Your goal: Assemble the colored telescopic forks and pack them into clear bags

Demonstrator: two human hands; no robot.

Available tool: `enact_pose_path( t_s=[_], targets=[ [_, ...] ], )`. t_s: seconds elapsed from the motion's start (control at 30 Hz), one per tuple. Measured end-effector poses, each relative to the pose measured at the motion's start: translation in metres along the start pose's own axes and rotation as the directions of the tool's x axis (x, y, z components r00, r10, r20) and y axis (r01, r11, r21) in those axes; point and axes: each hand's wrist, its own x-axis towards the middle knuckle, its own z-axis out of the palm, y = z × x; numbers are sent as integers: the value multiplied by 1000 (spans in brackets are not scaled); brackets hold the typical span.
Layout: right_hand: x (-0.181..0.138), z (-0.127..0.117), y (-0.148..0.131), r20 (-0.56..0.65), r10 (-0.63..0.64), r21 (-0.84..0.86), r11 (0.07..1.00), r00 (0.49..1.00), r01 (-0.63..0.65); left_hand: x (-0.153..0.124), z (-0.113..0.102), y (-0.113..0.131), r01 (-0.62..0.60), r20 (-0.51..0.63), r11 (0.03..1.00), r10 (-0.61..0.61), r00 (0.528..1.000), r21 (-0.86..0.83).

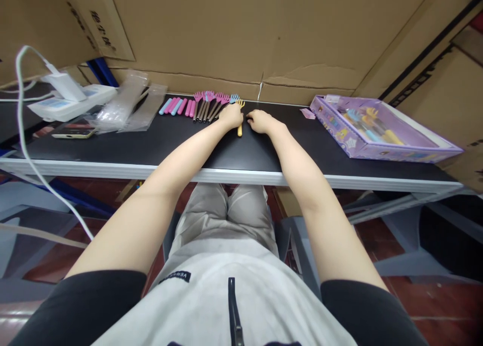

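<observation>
Left hand (231, 116): laid on the black tabletop (158, 147) near its far edge, fingers curled over the yellow rake (240, 118); whether the rake is actually gripped cannot be told, the fingers being hidden from this side. The rake's tines are seen just beyond the hand, its orange-yellow handle pointing back toward the near edge.

Right hand (259, 120): set just beside the rake on its right, fingers bent together and resting on the tabletop; nothing is seen held in it (fingertips close to the rake's head, contact not certain).

Toy rakes (211, 104): a row of pink and blue heads with dark handles, ranged along the far edge just left of the left hand.

Handles (177, 106): pink and blue sticks, laid side by side at the left end of that row.

Plastic bags (126, 104): clear, heaped toward the far left corner.

Phone (73, 131): lying flat near the left edge, beside the bags.

White device (71, 100): at the far left, with a charger and white cable (22, 124) hanging over the edge.

Purple box (377, 129): at the right end, a windowed toy set; its printing is too small to be read.

Cardboard (264, 33): behind the far edge, printed characters at upper left illegible.

Garment label (176, 276): partly legible, upside down, not reliably read.
</observation>
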Motion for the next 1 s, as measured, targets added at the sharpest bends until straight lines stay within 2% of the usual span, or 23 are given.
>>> enact_pose_path(
  t_s=[0.2, 0.27, 0.37, 0.47, 0.6, 1.0],
  targets=[
    [-1, -1, 2, 6, -17, 84, 996, 1000, 16, 4, -15, -16, 3, 120, 991, 13, 993, -131],
    [-1, -2, 2, 8, -14, 121, 993, 1000, 13, 2, -18, -26, -41, 97, 990, 55, 994, -133],
    [-2, -1, 3, 31, -2, 149, 989, 1000, -3, -1, -16, -42, -149, -1, 983, 150, 989, -105],
    [0, 1, 4, 46, -2, 164, 986, 999, -6, -4, -12, -51, -242, -10, 966, 242, 970, -94],
    [4, 3, 8, 31, -26, 177, 984, 999, 20, -9, -14, -50, -274, 31, 959, 276, 961, -73],
    [0, -1, 6, 36, -27, 149, 989, 999, 21, -14, -21, -45, -239, 49, 969, 242, 969, -58]
  ],
)
